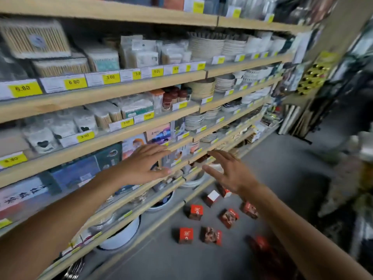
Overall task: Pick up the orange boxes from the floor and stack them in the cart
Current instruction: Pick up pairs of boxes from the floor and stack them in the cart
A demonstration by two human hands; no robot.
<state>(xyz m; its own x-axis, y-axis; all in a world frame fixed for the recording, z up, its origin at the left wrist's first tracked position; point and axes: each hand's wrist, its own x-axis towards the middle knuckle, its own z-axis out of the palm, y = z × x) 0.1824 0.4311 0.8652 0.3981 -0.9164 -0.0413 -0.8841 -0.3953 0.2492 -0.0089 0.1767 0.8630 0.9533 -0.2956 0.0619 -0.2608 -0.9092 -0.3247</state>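
Several small orange-red boxes lie scattered on the grey floor [282, 162] below my hands, among them one [195, 212], one [185, 235], one [211, 235], one [229, 217] and one with a white face up [212, 198]. My left hand [145, 165] and my right hand [228, 170] both reach forward in the air, fingers straight and spread, holding nothing. They hover well above the boxes, in front of the shelves. No cart is clearly visible.
Tall wooden store shelves [113, 93] with price tags, packets, plates and bowls fill the left and centre. White basins [121, 237] sit on the lowest level. Blurred goods and racks [314, 77] stand along the right side of the aisle.
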